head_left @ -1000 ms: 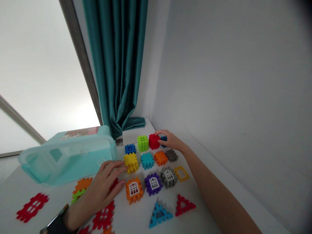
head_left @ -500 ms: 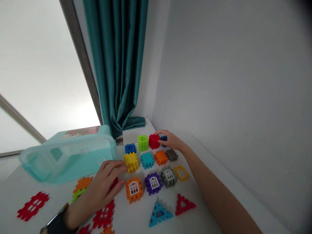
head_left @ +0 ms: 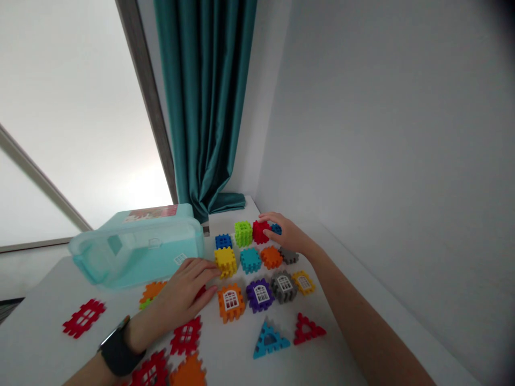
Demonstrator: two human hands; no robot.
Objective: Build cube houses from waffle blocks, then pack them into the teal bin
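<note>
My right hand (head_left: 290, 234) reaches to the back row, its thumb and fingers curved round the right side of a red stack of notched building blocks (head_left: 260, 231). Partly behind that hand is a dark blue block (head_left: 276, 228). My left hand (head_left: 189, 288) is open, fingers stretched out, with its fingertips against a yellow block stack (head_left: 226, 261). Under its palm a red piece shows only in part. Close by stand an orange window block (head_left: 231, 303), a turquoise stack (head_left: 250, 260), a lime green stack (head_left: 243, 234) and a blue block (head_left: 223, 241).
A clear turquoise tub (head_left: 137, 262) stands at the left back. Purple (head_left: 259, 295) and grey (head_left: 284, 287) window blocks sit mid-table; blue (head_left: 271, 341) and red (head_left: 308, 329) triangles lie nearer. Flat red window pieces (head_left: 84, 318) lie left. A wall (head_left: 382, 161) bounds the right.
The view has shifted slightly, so the table things appear farther right. Both hands keep nearly the same places, right at the red stack and left at the yellow one.
</note>
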